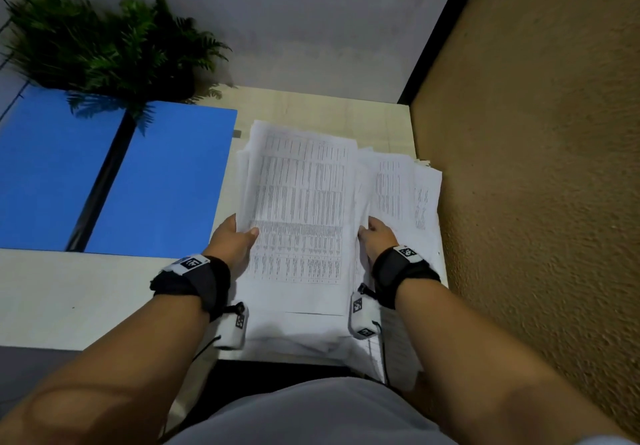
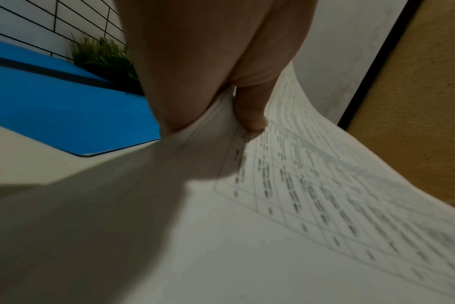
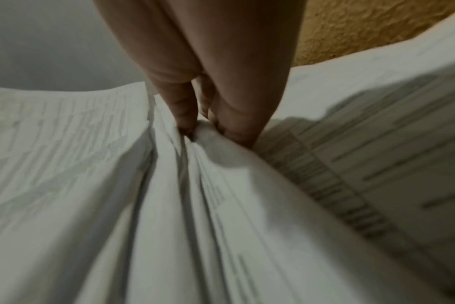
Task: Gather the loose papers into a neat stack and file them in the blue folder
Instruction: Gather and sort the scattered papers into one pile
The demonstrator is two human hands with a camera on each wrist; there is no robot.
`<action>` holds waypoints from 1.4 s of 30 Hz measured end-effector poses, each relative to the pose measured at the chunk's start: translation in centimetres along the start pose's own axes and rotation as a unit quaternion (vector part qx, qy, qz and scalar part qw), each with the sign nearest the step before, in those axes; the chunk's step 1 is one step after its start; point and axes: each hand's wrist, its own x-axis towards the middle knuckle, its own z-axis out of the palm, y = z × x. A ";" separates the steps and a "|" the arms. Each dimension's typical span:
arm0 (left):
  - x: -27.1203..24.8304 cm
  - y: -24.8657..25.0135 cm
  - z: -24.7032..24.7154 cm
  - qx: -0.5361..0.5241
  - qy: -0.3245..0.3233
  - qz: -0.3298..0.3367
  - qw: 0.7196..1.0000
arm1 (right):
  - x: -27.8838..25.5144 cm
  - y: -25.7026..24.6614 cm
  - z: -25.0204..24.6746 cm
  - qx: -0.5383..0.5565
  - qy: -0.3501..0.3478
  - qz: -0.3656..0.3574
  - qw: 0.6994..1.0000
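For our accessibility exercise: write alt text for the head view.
Two hands grip a bundle of printed papers, left hand and right hand at opposite edges, above a pale desk. An open blue folder lies left, beside a fern.

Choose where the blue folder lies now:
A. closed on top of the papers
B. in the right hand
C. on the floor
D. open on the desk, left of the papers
D: the blue folder lies open on the desk, left of the papers that both hands hold.

Office desk (image 1: 104,292) — printed papers (image 1: 298,202), blue folder (image 1: 162,181), potted fern (image 1: 104,42)
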 end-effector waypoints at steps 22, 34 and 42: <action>-0.6 -2.0 -2.7 -0.066 0.016 0.002 0.998 | -0.7 2.0 -3.2 -0.430 -0.101 -0.013 0.897; -1.0 -3.7 -3.3 -0.111 0.027 -0.009 0.993 | -0.4 2.9 -4.4 -0.161 0.086 0.028 0.983; -0.6 -4.4 -2.4 -0.049 0.045 -0.001 0.998 | -1.9 0.1 -6.2 -0.131 0.126 0.005 0.983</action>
